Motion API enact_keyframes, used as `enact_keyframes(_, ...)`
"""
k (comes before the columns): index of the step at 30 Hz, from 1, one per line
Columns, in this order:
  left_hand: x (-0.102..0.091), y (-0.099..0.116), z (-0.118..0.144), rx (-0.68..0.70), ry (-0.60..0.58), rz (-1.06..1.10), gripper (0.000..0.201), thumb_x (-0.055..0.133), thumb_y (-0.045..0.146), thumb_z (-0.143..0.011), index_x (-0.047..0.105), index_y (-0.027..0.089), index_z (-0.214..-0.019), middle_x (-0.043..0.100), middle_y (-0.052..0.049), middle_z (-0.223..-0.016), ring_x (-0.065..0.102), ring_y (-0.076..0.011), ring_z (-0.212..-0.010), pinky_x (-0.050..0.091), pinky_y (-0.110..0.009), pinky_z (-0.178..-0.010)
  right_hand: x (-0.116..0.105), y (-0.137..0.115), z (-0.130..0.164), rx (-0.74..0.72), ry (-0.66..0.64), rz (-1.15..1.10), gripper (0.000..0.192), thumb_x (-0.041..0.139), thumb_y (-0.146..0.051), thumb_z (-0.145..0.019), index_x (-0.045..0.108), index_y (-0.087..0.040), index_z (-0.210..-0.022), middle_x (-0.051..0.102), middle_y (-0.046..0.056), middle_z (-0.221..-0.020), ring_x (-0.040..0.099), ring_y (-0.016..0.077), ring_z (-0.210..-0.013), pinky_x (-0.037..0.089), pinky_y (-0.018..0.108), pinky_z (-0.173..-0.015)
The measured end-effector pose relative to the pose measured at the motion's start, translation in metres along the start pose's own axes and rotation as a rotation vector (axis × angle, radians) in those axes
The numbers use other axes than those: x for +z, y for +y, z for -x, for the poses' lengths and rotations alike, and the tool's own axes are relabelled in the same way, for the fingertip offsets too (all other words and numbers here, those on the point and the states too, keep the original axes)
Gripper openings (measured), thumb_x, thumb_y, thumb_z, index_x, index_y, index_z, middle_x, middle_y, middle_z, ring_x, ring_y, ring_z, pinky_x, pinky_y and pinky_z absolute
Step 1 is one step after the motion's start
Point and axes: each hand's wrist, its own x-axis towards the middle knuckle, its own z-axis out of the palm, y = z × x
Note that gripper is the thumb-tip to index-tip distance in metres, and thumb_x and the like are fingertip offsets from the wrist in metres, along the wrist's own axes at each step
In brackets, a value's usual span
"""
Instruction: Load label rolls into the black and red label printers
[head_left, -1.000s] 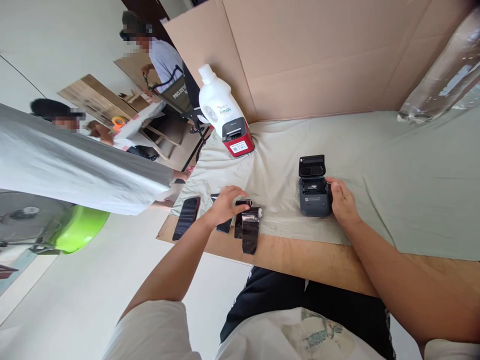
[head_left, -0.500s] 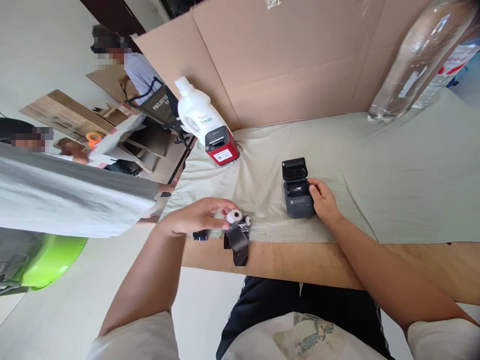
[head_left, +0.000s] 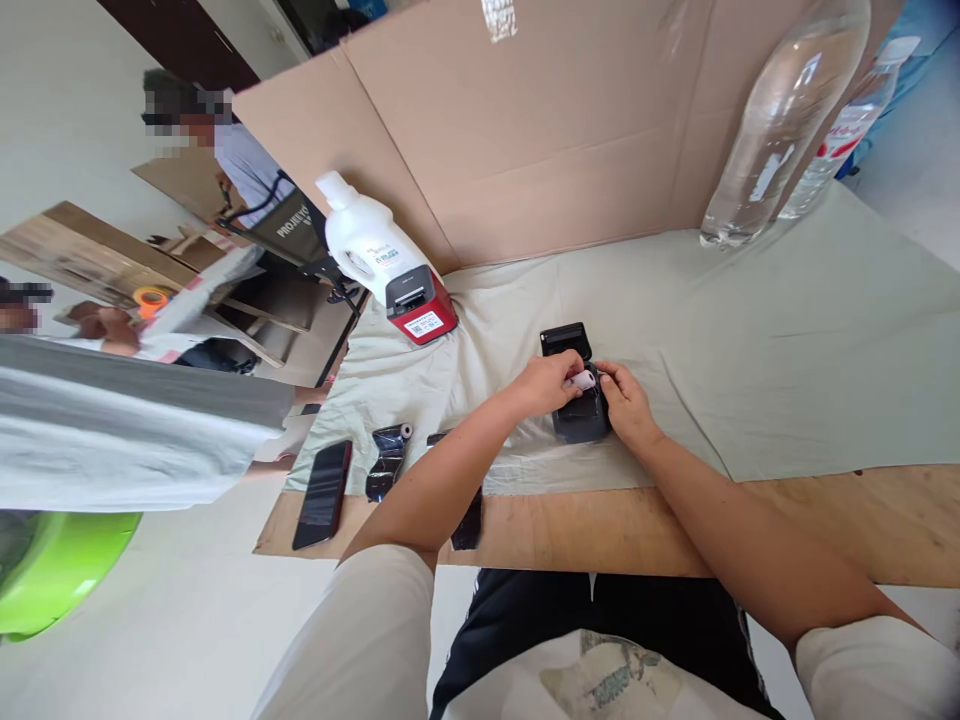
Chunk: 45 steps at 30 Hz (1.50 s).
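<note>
A small dark label printer (head_left: 581, 427) rests on the cloth with its lid (head_left: 564, 340) flipped up. My left hand (head_left: 547, 382) pinches a small white paper roll (head_left: 583, 380) at the printer's open compartment; how deep it sits is hidden. Against the printer's right side, my right hand (head_left: 628, 402) is closed, steadying it. To the left lies a shiny black ribbon (head_left: 385, 462) with a small white-ended spool. Part of another black strip (head_left: 468, 525) shows beside my left forearm, which covers the rest.
A black phone (head_left: 323, 495) lies near the wooden table edge. Behind stand a red-and-black device (head_left: 421, 310), a white jug (head_left: 375, 245) and a cardboard panel (head_left: 555, 140). Large water bottles (head_left: 780, 130) are at the right rear. Other people are at the left.
My left hand has carried the white roll right, from beside the black strips to the open printer. The phone has come into sight. My right hand stays at the printer.
</note>
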Motion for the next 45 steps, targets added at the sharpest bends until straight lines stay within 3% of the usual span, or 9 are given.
enact_keyframes(9,-0.003,0.004,-0.003,0.041,-0.035,-0.109,0.028,0.067,0.022,-0.079,0.064,0.021,-0.106,0.068,-0.004,-0.104,0.064,-0.0211,-0.094,0.049,-0.035,-0.089,0.001,0.003,0.000,0.027,-0.012,-0.043,0.038,0.052,-0.047,-0.086,0.063,-0.022,-0.113,0.069,0.008,-0.108,0.063,0.0222,-0.096,0.049,0.046,-0.096)
enact_keyframes(15,-0.013,0.014,-0.008,0.013,-0.143,-0.247,0.026,0.065,0.024,-0.081,0.069,0.020,-0.106,0.071,-0.006,-0.103,0.065,-0.0257,-0.099,0.044,-0.039,-0.094,0.002,0.006,0.002,0.008,-0.044,-0.054,0.050,0.063,-0.036,-0.074,0.058,-0.022,-0.122,0.060,0.011,-0.125,0.056,0.0273,-0.116,0.050,0.046,-0.097)
enact_keyframes(22,-0.007,0.018,-0.012,-0.051,-0.190,-0.345,0.019,0.055,0.024,-0.086,0.070,0.019,-0.095,0.072,-0.010,-0.104,0.064,-0.0301,-0.107,0.041,-0.044,-0.097,0.006,0.013,0.002,0.002,-0.097,-0.031,0.057,0.060,-0.027,-0.069,0.055,-0.022,-0.125,0.061,0.010,-0.123,0.056,0.0279,-0.116,0.048,0.051,-0.100)
enact_keyframes(26,0.006,0.011,-0.011,-0.083,-0.069,-0.257,0.017,0.062,0.024,-0.083,0.066,0.020,-0.099,0.074,-0.007,-0.100,0.066,-0.0277,-0.098,0.042,-0.045,-0.097,0.004,0.005,0.005,-0.048,-0.079,0.025,0.055,0.059,-0.026,-0.070,0.055,-0.022,-0.125,0.060,0.012,-0.125,0.056,0.0293,-0.117,0.051,0.051,-0.097)
enact_keyframes(29,0.011,0.005,-0.008,-0.042,0.067,-0.182,0.012,0.064,0.026,-0.082,0.065,0.020,-0.092,0.072,-0.007,-0.094,0.065,-0.0264,-0.094,0.046,-0.043,-0.093,-0.001,-0.010,0.010,-0.263,-0.047,0.194,0.047,0.058,-0.026,-0.074,0.060,-0.023,-0.121,0.056,0.013,-0.133,0.049,0.0311,-0.125,0.047,0.052,-0.101)
enact_keyframes(32,0.011,-0.008,-0.007,0.032,0.388,-0.076,0.009,0.058,0.020,-0.085,0.065,0.020,-0.092,0.069,-0.008,-0.097,0.062,-0.0243,-0.099,0.049,-0.039,-0.093,-0.006,-0.026,0.015,-0.507,-0.038,0.368,0.024,0.059,-0.024,-0.078,0.070,-0.023,-0.098,0.061,0.010,-0.123,0.051,0.0297,-0.117,0.043,0.051,-0.103)
enact_keyframes(35,0.009,-0.027,-0.010,0.022,0.695,0.034,0.022,0.052,0.024,-0.090,0.064,0.017,-0.107,0.063,-0.013,-0.118,0.055,-0.0258,-0.119,0.043,-0.042,-0.106,-0.007,-0.035,0.017,-0.621,-0.027,0.481,0.012,0.062,-0.024,-0.079,0.072,-0.022,-0.073,0.067,0.008,-0.102,0.054,0.0269,-0.104,0.044,0.047,-0.097)
enact_keyframes(39,0.021,-0.046,-0.011,0.019,0.629,0.292,0.046,0.040,0.045,-0.099,0.052,0.016,-0.132,0.052,-0.016,-0.142,0.047,-0.0257,-0.134,0.037,-0.043,-0.114,-0.007,-0.039,0.017,-0.685,0.001,0.590,0.020,0.064,-0.025,-0.080,0.068,-0.022,-0.061,0.068,0.005,-0.086,0.055,0.0246,-0.095,0.041,0.043,-0.089)
enact_keyframes(45,0.055,-0.031,0.019,0.118,0.688,0.381,0.055,0.025,0.054,-0.101,0.053,0.014,-0.128,0.062,-0.016,-0.125,0.059,-0.0219,-0.120,0.045,-0.042,-0.108,-0.009,-0.043,0.019,-0.806,0.012,0.664,0.027,0.064,-0.027,-0.084,0.065,-0.020,-0.058,0.066,0.004,-0.075,0.053,0.0209,-0.085,0.037,0.038,-0.079)
